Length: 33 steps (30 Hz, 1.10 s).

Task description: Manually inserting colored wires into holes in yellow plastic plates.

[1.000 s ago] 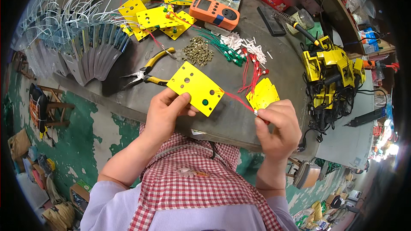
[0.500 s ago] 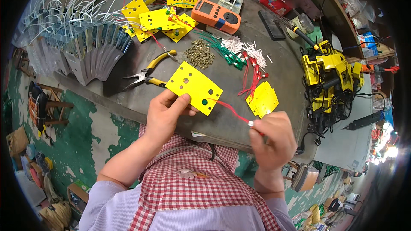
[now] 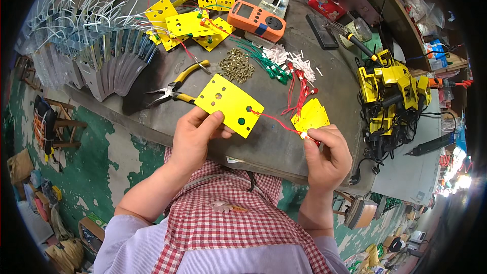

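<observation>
My left hand (image 3: 197, 134) pinches a yellow metal plate (image 3: 228, 102) by its near left edge, thumb on top. The plate is tilted and has several holes; a green round part (image 3: 241, 121) fills one near its right end. Between thumb and fingers of my right hand (image 3: 328, 155) is a red-wired indicator light, with a white collar (image 3: 304, 135) and some red showing; the fingers hide the rest. Its red wires (image 3: 276, 120) run left to the plate, their tip at the hole just above the green part. A small stack of yellow plates (image 3: 311, 115) lies behind my right hand.
Beyond the plate lie brass nuts (image 3: 237, 66), green-wired lights (image 3: 264, 61), red-wired lights (image 3: 303, 89) and white sleeves (image 3: 303, 65). Yellow-handled pliers (image 3: 177, 87), wired yellow plates (image 3: 190, 23) and an orange meter (image 3: 257, 20) are farther back. A soldering iron (image 3: 361, 45) stands right.
My right hand has shifted slightly right and up, its fingers now more extended. The wire tip has moved from beside the green part to the hole above it. The plate has barely moved.
</observation>
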Tool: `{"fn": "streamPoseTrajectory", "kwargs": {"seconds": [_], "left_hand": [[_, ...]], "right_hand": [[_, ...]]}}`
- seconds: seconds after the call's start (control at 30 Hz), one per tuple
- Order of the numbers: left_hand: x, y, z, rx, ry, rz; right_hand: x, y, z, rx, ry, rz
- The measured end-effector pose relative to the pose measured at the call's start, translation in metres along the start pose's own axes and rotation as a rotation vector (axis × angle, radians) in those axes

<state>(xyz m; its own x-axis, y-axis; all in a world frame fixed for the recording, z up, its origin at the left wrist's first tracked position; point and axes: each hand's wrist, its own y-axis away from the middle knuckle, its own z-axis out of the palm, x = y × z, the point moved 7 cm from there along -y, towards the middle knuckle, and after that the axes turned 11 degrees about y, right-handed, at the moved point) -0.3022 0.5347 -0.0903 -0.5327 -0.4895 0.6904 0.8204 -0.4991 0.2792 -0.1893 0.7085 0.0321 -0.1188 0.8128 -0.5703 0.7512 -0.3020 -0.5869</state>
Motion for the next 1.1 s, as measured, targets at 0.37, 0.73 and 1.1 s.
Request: {"fn": "streamPoseTrajectory", "kwargs": {"seconds": [0.37, 0.73, 1.1], "left_hand": [[0.013, 0.023, 0.022, -0.109, -0.608, 0.344], [0.032, 0.033, 0.041, -0.388, -0.773, 0.609], [0.039, 0.053, 0.079, -0.767, -0.972, 0.745]], "right_hand": [[-0.002, 0.001, 0.039, -0.186, -0.029, 0.046], [0.034, 0.016, 0.067, -0.312, -0.363, 0.44], [0.042, 0.033, 0.072, -0.565, -1.055, 0.458]]}}
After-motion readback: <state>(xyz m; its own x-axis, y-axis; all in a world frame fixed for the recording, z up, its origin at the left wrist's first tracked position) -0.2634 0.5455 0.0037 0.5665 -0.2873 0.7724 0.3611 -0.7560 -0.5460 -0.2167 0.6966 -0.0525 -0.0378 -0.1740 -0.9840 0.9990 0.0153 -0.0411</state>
